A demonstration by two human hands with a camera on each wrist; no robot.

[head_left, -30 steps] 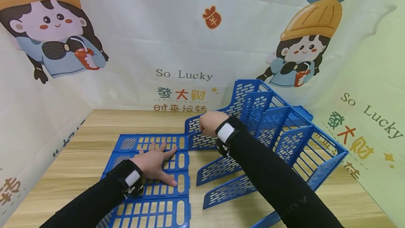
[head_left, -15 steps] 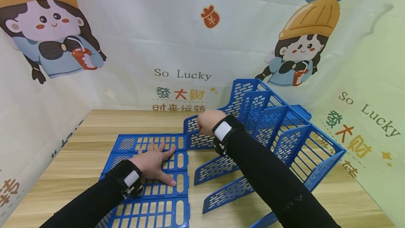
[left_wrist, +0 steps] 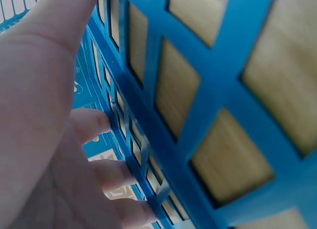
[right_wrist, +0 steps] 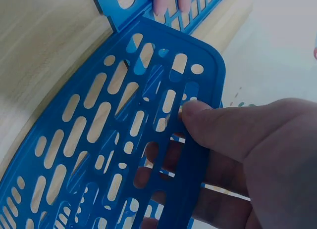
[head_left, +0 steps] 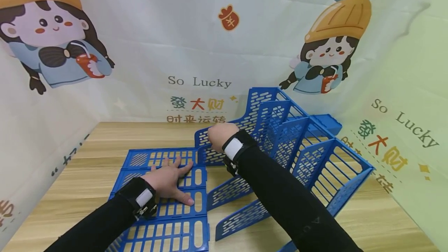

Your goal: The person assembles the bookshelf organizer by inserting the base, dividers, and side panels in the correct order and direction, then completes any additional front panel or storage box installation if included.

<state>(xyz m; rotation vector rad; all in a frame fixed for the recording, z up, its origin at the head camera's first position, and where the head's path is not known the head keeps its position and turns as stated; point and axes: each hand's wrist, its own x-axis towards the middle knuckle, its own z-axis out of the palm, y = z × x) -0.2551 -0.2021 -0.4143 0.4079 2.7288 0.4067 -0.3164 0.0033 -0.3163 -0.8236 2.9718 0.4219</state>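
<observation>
A blue plastic file rack (head_left: 316, 156) with upright slotted dividers lies on its side at the right of the table. My right hand (head_left: 221, 135) pinches the end of its rearmost divider (right_wrist: 195, 184), thumb on the near face and fingers behind, as the right wrist view shows. To the left, a flat blue lattice panel (head_left: 171, 218) in joined sections lies on the table. My left hand (head_left: 168, 180) rests on it with fingers spread. The divider's end meets the panel's far right corner; whether they are joined I cannot tell. The right forearm hides part of the rack.
The wooden table (head_left: 70, 189) is bordered by a printed white cloth (head_left: 147, 30) at the back and sides. Behind the rack, a further blue piece (head_left: 327, 123) shows at the right. The other dividers' free ends point at the panel's right edge.
My right hand has drawn the rack slightly to the left, closer to the flat panel and over its far right corner. The left hand stays put on the panel.
</observation>
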